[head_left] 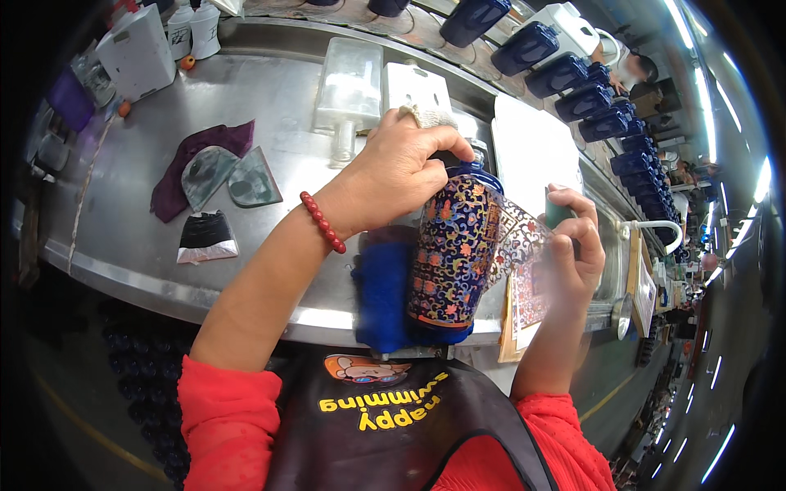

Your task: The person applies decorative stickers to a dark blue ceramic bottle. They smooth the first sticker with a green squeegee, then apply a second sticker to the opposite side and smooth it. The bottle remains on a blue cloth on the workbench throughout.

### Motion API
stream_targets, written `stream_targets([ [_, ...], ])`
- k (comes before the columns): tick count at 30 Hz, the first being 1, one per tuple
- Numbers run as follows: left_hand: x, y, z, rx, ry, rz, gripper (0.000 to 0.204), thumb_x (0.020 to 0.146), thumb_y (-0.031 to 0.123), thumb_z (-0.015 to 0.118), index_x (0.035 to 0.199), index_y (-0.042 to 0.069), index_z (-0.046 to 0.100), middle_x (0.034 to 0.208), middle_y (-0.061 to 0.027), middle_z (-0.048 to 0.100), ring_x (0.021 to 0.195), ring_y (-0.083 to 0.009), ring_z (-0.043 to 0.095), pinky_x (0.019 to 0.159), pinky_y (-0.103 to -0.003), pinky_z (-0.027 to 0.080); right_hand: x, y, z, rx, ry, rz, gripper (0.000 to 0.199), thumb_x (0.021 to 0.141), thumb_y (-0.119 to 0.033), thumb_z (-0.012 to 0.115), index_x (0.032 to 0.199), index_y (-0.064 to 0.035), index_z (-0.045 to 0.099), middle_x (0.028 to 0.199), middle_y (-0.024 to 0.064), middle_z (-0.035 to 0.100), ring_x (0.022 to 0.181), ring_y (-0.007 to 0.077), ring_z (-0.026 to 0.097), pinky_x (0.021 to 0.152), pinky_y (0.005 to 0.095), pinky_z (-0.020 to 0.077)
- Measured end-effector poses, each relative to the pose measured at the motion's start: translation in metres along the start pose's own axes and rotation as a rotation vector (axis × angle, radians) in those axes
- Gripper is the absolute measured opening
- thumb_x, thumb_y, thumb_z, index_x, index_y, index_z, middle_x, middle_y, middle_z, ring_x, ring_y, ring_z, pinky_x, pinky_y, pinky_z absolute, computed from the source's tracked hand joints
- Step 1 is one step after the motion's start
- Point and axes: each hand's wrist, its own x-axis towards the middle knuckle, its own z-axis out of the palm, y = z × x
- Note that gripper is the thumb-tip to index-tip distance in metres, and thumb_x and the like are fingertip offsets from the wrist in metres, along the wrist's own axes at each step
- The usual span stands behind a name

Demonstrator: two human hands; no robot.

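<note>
A dark blue vase (449, 245) with a colourful floral pattern stands over the near edge of the metal table. From its right side a loose flap of clear patterned film (524, 244) stretches toward my right hand (575, 245). That hand is closed, with a small green flat piece (559, 210) between its fingers and the film's edge at the fingertips. My left hand (399, 168), a red bead bracelet on its wrist, is closed at the vase's neck. A beige knit cloth (427, 116) shows beside its fingers. Part of the neck is hidden.
A blue support (382, 295) sits beside the vase. Left lie a purple cloth (173, 184), grey-green flat pieces (209, 176) and a black-and-white pad (207, 237). Beyond are a clear container (348, 82) and a white block (417, 86). Patterned sheets (528, 304) lie right; blue vases (557, 74) line the back.
</note>
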Motion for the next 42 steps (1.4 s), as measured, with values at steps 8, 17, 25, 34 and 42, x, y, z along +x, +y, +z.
stream_targets([
  [8, 0.01, 0.004, 0.005, 0.056, -0.113, 0.164, 0.033, 0.082, 0.011, 0.058, 0.113, 0.012, 0.07, 0.11, -0.0085, 0.065, 0.114, -0.0301, 0.047, 0.108, -0.042, 0.034, 0.005, -0.015, 0.003, 0.01, 0.003, -0.076, 0.028, 0.097, -0.027, 0.071, 0.084, -0.0033, 0.062, 0.124, 0.0183, 0.061, 0.126, 0.0343, 0.056, 0.092, 0.0392, 0.0509],
  [17, 0.004, -0.001, -0.004, 0.128, -0.076, 0.133, 0.023, 0.076, 0.007, 0.057, 0.098, 0.008, 0.063, 0.116, -0.0135, 0.061, 0.117, -0.0357, 0.047, 0.108, -0.046, 0.035, 0.006, -0.012, 0.0, -0.01, 0.036, 0.013, 0.029, 0.099, -0.026, 0.068, 0.083, -0.0032, 0.061, 0.124, 0.0183, 0.061, 0.123, 0.0278, 0.056, 0.087, 0.0333, 0.0519],
  [25, -0.001, 0.002, 0.003, 0.235, 0.031, 0.177, 0.021, 0.078, 0.011, 0.061, 0.1, 0.009, 0.063, 0.14, -0.0243, 0.053, 0.132, -0.0412, 0.042, 0.113, -0.047, 0.031, 0.008, -0.011, -0.002, -0.024, 0.017, 0.01, 0.027, 0.1, -0.024, 0.068, 0.083, -0.0037, 0.06, 0.124, 0.0176, 0.061, 0.122, 0.0265, 0.055, 0.096, 0.0362, 0.0474],
  [34, 0.002, -0.007, 0.0, 0.173, 0.029, 0.179, 0.013, 0.086, 0.017, 0.061, 0.095, 0.007, 0.063, 0.122, -0.0187, 0.06, 0.117, -0.0374, 0.049, 0.108, -0.045, 0.035, 0.008, -0.007, -0.004, -0.073, 0.026, 0.015, 0.024, 0.099, -0.02, 0.068, 0.083, -0.0041, 0.06, 0.123, 0.0178, 0.063, 0.121, 0.0261, 0.055, 0.104, 0.0397, 0.0389],
  [42, 0.004, -0.008, 0.002, 0.197, 0.081, 0.193, 0.014, 0.092, 0.021, 0.062, 0.095, 0.007, 0.063, 0.102, -0.0148, 0.06, 0.101, -0.0337, 0.05, 0.097, -0.045, 0.04, 0.008, -0.001, -0.001, -0.078, 0.06, 0.098, 0.025, 0.098, -0.021, 0.069, 0.083, -0.0038, 0.06, 0.121, 0.0139, 0.065, 0.116, 0.0224, 0.055, 0.102, 0.0358, 0.0395],
])
